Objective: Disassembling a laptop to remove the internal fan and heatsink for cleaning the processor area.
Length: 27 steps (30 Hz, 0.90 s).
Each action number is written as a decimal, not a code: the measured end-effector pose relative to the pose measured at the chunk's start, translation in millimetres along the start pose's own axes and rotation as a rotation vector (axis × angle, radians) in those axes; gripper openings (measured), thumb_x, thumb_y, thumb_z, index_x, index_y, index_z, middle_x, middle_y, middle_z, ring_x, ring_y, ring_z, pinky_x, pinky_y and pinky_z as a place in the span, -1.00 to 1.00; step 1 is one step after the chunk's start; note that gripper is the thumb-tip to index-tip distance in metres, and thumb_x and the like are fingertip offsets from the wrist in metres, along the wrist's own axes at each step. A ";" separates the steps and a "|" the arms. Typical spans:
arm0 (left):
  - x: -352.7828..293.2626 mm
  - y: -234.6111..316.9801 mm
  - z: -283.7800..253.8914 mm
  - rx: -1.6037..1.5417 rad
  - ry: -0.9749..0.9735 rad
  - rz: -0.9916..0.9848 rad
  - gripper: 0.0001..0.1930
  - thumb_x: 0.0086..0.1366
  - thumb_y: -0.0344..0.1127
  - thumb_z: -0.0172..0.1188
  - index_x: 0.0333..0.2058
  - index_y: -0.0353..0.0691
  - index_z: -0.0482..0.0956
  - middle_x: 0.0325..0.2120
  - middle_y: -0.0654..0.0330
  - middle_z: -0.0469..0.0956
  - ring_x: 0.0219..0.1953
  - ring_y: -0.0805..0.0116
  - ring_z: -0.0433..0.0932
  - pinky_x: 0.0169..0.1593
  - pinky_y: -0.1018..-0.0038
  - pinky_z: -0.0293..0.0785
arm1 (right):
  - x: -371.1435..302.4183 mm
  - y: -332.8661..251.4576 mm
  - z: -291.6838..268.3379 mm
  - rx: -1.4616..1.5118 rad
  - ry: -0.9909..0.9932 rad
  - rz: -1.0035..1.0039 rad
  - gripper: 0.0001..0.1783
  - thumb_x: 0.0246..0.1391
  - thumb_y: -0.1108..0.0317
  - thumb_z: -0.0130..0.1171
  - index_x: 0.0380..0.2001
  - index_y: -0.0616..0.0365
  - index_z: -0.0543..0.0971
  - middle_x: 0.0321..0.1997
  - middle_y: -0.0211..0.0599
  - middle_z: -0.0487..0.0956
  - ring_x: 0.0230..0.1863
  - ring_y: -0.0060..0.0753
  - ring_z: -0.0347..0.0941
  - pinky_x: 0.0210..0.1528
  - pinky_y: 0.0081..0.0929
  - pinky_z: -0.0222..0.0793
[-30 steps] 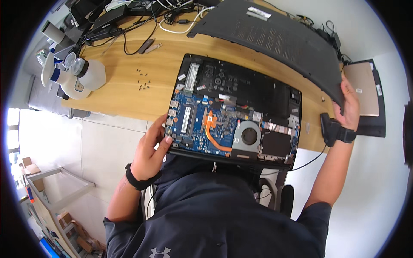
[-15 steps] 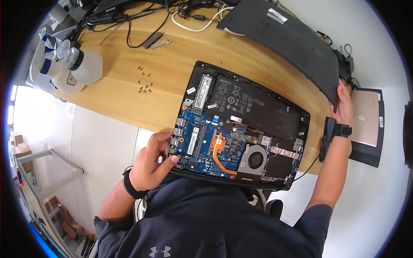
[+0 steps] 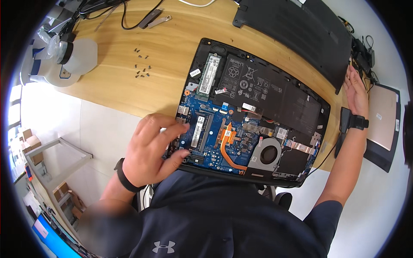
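Note:
An opened laptop base (image 3: 297, 112) lies near me on the table's front edge, its black battery, blue circuit board, copper heat pipe and grey fan (image 3: 266, 155) exposed. Over its left edge hovers my left hand (image 3: 150, 144), thumb and fingers apart and holding nothing. Its fingertips are close to the memory module (image 3: 198, 132). At the far right a black laptop bottom cover (image 3: 297, 38) lies on the table. My right hand (image 3: 357, 92) is beside the cover's near right corner, fingers stretched out along its edge; whether they touch it is hard to tell.
Several small screws (image 3: 142, 64) lie loose on the wooden table (image 3: 116, 81). A dark stick-shaped tool (image 3: 150, 19) and a metal piece (image 3: 159, 22) sit behind them. White bottles (image 3: 81, 56) stand at the left. A gold laptop panel (image 3: 382, 116) rests at the right.
My right hand has lowered the bottom cover onto the table and loosened its fingers. My left hand has come off the laptop's left edge and moved over it, fingers spread. The view has shifted slightly.

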State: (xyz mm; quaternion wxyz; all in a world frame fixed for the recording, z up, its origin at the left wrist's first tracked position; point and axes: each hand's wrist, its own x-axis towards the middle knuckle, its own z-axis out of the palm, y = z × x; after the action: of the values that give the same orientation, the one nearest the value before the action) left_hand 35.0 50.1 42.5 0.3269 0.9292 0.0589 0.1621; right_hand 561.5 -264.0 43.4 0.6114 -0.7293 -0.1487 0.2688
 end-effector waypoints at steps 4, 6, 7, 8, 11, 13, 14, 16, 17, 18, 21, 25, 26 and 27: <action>7.5 22.4 -2.8 0.213 -0.197 0.053 -0.45 0.18 -0.08 0.37 0.12 -0.19 0.60 0.21 0.12 0.50 0.23 0.08 0.42 0.19 0.20 0.36 | -45.6 -27.8 3.2 -0.229 0.061 -0.081 -0.31 0.48 0.16 0.02 0.46 0.38 0.14 0.52 0.04 0.22 0.56 -0.11 0.12 0.59 -0.23 -0.05; 0.6 23.5 3.3 0.228 -0.256 0.061 -0.38 0.24 0.04 0.29 0.20 -0.15 0.56 0.36 0.24 0.39 0.37 0.18 0.30 0.30 0.22 0.24 | -83.7 -45.8 24.0 -0.256 0.051 -0.105 -0.34 0.50 0.21 -0.03 0.47 0.38 0.13 0.52 0.12 0.22 0.55 -0.08 0.13 0.60 -0.22 -0.06; 1.3 25.8 5.9 0.249 -0.298 0.088 -0.36 0.26 0.09 0.27 0.21 -0.15 0.56 0.36 0.22 0.40 0.38 0.16 0.30 0.31 0.19 0.21 | -103.9 -54.4 32.6 -0.292 0.015 -0.132 -0.35 0.50 0.22 -0.05 0.46 0.39 0.13 0.51 0.13 0.23 0.55 -0.06 0.14 0.59 -0.21 -0.06; 1.2 29.5 7.8 0.272 -0.342 0.113 -0.34 0.28 0.14 0.25 0.23 -0.14 0.55 0.35 0.21 0.41 0.38 0.14 0.30 0.32 0.17 0.18 | -122.8 -59.0 40.8 -0.326 -0.024 -0.159 -0.36 0.50 0.23 -0.06 0.46 0.40 0.14 0.50 0.15 0.24 0.54 -0.05 0.15 0.59 -0.19 -0.05; -1.1 36.3 11.5 0.354 -0.405 0.141 -0.31 0.32 0.22 0.16 0.28 -0.11 0.51 0.38 0.27 0.38 0.44 0.18 0.21 0.39 0.17 0.06 | -173.8 -61.7 65.2 -0.466 -0.009 -0.238 -0.37 0.50 0.23 -0.08 0.44 0.43 0.15 0.48 0.18 0.26 0.52 0.00 0.18 0.58 -0.15 -0.03; 4.4 43.9 14.1 0.399 -0.437 0.170 -0.29 0.35 0.26 0.11 0.29 -0.11 0.50 0.39 0.28 0.37 0.48 0.18 0.17 0.42 0.15 0.01 | -207.3 -54.8 58.3 -0.433 -0.009 -0.258 -0.36 0.48 0.19 -0.02 0.42 0.42 0.20 0.45 0.17 0.31 0.50 0.01 0.23 0.54 -0.11 0.04; 6.5 44.9 14.5 0.403 -0.438 0.176 -0.28 0.36 0.27 0.08 0.30 -0.11 0.49 0.40 0.26 0.36 0.49 0.17 0.15 0.45 0.13 -0.05 | -225.2 -52.4 58.9 -0.412 -0.022 -0.281 -0.35 0.47 0.15 0.04 0.40 0.41 0.25 0.43 0.16 0.35 0.47 0.02 0.27 0.50 -0.08 0.11; 6.5 49.6 18.4 0.439 -0.465 0.146 -0.27 0.37 0.29 0.06 0.31 -0.12 0.48 0.41 0.23 0.34 0.50 0.15 0.15 0.48 0.10 -0.10 | -247.3 -31.2 70.0 -0.377 0.049 -0.292 -0.32 0.43 0.09 0.11 0.37 0.41 0.29 0.32 0.11 0.45 0.34 -0.04 0.40 0.40 -0.14 0.22; 7.2 48.7 19.5 0.372 -0.454 0.114 -0.23 0.27 0.18 0.20 0.36 -0.12 0.41 0.45 0.24 0.28 0.52 0.26 0.12 0.53 0.14 -0.22 | -262.3 -24.0 70.3 -0.314 0.061 -0.271 -0.34 0.42 0.09 0.13 0.34 0.41 0.33 0.22 0.04 0.50 0.25 -0.12 0.44 0.32 -0.20 0.28; 8.5 48.5 21.7 0.365 -0.464 0.129 -0.23 0.27 0.18 0.20 0.36 -0.12 0.41 0.45 0.24 0.28 0.52 0.26 0.12 0.53 0.14 -0.22 | -274.7 -15.0 71.8 -0.246 0.073 -0.251 -0.35 0.41 0.09 0.14 0.31 0.41 0.37 0.12 -0.03 0.55 0.16 -0.20 0.48 0.24 -0.26 0.34; 10.3 51.2 22.2 0.405 -0.486 0.113 -0.20 0.30 0.21 0.15 0.36 -0.21 0.39 0.44 0.18 0.28 0.51 0.23 0.14 0.54 0.14 -0.18 | -300.4 5.5 98.2 -0.194 0.125 -0.270 -0.47 0.36 0.11 0.22 0.12 0.39 0.50 -0.14 -0.16 0.57 -0.14 -0.35 0.52 -0.02 -0.38 0.42; 9.1 57.6 22.3 0.448 -0.485 0.093 -0.19 0.31 0.22 0.13 0.36 -0.24 0.38 0.44 0.16 0.28 0.52 0.21 0.13 0.53 0.10 -0.18 | -325.3 29.8 123.1 -0.098 0.083 -0.270 -0.67 0.28 0.32 0.30 -0.04 0.36 0.55 -0.27 -0.16 0.59 -0.27 -0.39 0.54 -0.13 -0.45 0.44; 9.3 58.5 23.8 0.451 -0.491 0.098 -0.19 0.31 0.22 0.13 0.36 -0.24 0.38 0.44 0.16 0.28 0.52 0.21 0.13 0.53 0.10 -0.18 | -328.4 35.9 123.0 -0.093 0.088 -0.268 -0.67 0.28 0.32 0.30 -0.04 0.36 0.55 -0.27 -0.16 0.59 -0.27 -0.39 0.54 -0.13 -0.45 0.44; 9.4 59.6 25.0 0.466 -0.489 0.092 -0.19 0.31 0.23 0.12 0.36 -0.24 0.38 0.44 0.15 0.27 0.52 0.19 0.12 0.53 0.09 -0.18 | -331.2 42.4 122.4 -0.106 0.064 -0.277 -0.71 0.26 0.37 0.29 -0.07 0.36 0.56 -0.28 -0.15 0.60 -0.27 -0.38 0.54 -0.14 -0.45 0.44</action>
State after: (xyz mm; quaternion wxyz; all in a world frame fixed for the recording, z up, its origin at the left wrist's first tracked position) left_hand 52.5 -9.0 64.0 0.1024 0.9920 -0.0278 -0.0688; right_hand 217.8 -354.1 58.6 0.6076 -0.7413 -0.2425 0.1501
